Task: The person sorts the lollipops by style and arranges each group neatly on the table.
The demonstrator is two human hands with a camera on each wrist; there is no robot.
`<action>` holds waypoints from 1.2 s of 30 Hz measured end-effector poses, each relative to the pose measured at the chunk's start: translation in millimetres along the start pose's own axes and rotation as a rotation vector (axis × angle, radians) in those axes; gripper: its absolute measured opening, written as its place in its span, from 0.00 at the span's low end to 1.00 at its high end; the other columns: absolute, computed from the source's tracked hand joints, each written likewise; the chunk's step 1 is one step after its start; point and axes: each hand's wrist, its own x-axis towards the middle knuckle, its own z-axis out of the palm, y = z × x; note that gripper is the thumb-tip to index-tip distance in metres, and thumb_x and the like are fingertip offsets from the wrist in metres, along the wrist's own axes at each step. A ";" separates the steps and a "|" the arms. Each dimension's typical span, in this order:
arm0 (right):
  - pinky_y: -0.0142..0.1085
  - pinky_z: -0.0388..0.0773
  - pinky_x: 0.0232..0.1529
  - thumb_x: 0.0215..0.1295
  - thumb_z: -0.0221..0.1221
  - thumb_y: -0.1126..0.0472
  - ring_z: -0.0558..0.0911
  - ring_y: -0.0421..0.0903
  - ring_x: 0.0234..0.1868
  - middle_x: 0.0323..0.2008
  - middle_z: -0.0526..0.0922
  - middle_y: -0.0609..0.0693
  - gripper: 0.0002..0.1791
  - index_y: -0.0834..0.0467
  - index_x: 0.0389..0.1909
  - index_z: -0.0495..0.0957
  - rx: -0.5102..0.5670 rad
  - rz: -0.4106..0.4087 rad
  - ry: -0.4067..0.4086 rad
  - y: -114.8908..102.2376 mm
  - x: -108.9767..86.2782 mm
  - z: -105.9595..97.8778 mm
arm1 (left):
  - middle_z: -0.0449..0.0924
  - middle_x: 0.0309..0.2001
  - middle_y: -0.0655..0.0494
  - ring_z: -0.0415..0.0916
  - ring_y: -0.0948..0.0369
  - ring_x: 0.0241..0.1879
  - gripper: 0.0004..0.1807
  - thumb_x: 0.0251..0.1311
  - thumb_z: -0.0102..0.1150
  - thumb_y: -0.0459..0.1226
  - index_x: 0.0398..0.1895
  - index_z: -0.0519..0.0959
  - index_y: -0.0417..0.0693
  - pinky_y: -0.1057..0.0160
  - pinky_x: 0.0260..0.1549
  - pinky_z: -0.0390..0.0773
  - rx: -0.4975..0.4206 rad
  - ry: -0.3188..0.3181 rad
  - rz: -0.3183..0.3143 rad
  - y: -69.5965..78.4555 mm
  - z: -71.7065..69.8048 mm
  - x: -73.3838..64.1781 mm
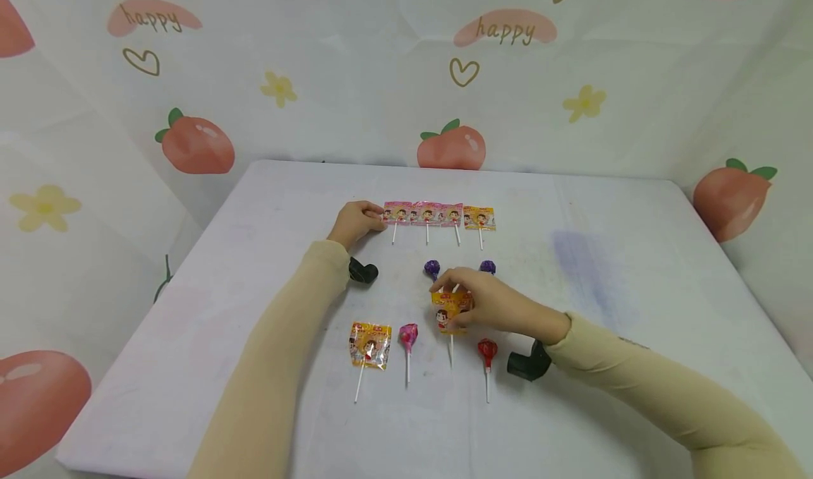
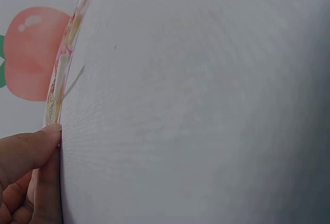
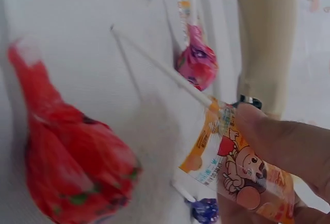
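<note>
My right hand (image 1: 495, 304) pinches an orange flat-wrapped lollipop (image 1: 444, 317) between thumb and fingers, raised off the table with its white stick pointing toward me. At the far side, my left hand (image 1: 356, 225) pinches the left edge of a pink flat-wrapped lollipop (image 1: 398, 212), the first in a side-by-side row. Two more pink-wrapped lollipops (image 1: 428, 213) follow it, then an orange-wrapped lollipop (image 1: 479, 218) ends the row on the right. In the left wrist view this row shows edge-on beyond the thumb (image 2: 31, 149).
Nearer me lie another orange-wrapped lollipop (image 1: 370, 345), a pink round lollipop (image 1: 408, 336) and a red round lollipop (image 1: 487, 352). Two purple round lollipops (image 1: 432, 268) lie beyond my right hand, partly covered. A patterned cloth (image 1: 356, 77) hangs behind the white table (image 1: 603, 408).
</note>
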 end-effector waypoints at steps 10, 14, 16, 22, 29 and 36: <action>0.33 0.78 0.40 0.52 0.71 0.57 0.78 0.42 0.42 0.41 0.82 0.43 0.22 0.50 0.50 0.79 0.065 -0.011 0.076 4.7 -0.4 -8.6 | 0.76 0.34 0.55 0.72 0.61 0.34 0.20 0.54 0.68 0.32 0.51 0.79 0.43 0.66 0.39 0.71 -0.004 -0.002 0.002 0.5 -0.4 -0.4; 0.36 0.78 0.44 0.53 0.71 0.59 0.81 0.44 0.46 0.47 0.84 0.47 0.22 0.51 0.50 0.79 0.098 0.010 0.123 4.7 -1.1 -17.8 | 0.77 0.35 0.55 0.72 0.61 0.35 0.20 0.54 0.68 0.32 0.52 0.79 0.44 0.66 0.39 0.71 -0.003 -0.005 0.000 0.5 -0.5 0.0; 0.37 0.78 0.44 0.53 0.70 0.59 0.82 0.46 0.47 0.49 0.83 0.49 0.23 0.53 0.51 0.79 0.121 0.029 0.155 3.5 -1.8 -25.3 | 0.77 0.35 0.55 0.72 0.61 0.35 0.20 0.54 0.68 0.32 0.52 0.79 0.44 0.66 0.40 0.71 -0.002 -0.007 -0.003 0.0 -0.7 0.5; 0.32 0.80 0.42 0.55 0.69 0.63 0.84 0.49 0.44 0.50 0.82 0.55 0.23 0.58 0.53 0.77 0.177 0.052 0.293 4.6 -4.1 -55.8 | 0.77 0.35 0.55 0.72 0.61 0.35 0.20 0.54 0.68 0.33 0.52 0.79 0.44 0.66 0.40 0.71 0.004 -0.009 -0.009 -1.1 -0.9 1.8; 0.27 0.79 0.36 0.58 0.66 0.67 0.83 0.35 0.37 0.46 0.81 0.52 0.22 0.62 0.54 0.76 0.224 -0.012 0.505 12.5 -4.0 -91.3 | 0.77 0.34 0.55 0.71 0.61 0.36 0.19 0.54 0.67 0.32 0.52 0.79 0.44 0.66 0.41 0.71 0.003 -0.010 0.000 -0.2 -1.0 0.3; 0.21 0.76 0.37 0.61 0.64 0.65 0.81 0.31 0.34 0.43 0.82 0.54 0.23 0.61 0.58 0.75 0.175 0.003 0.710 38.7 8.4 -112.6 | 0.76 0.34 0.55 0.71 0.61 0.35 0.20 0.55 0.67 0.32 0.52 0.79 0.43 0.66 0.40 0.71 0.001 -0.009 -0.010 1.0 -1.1 -1.1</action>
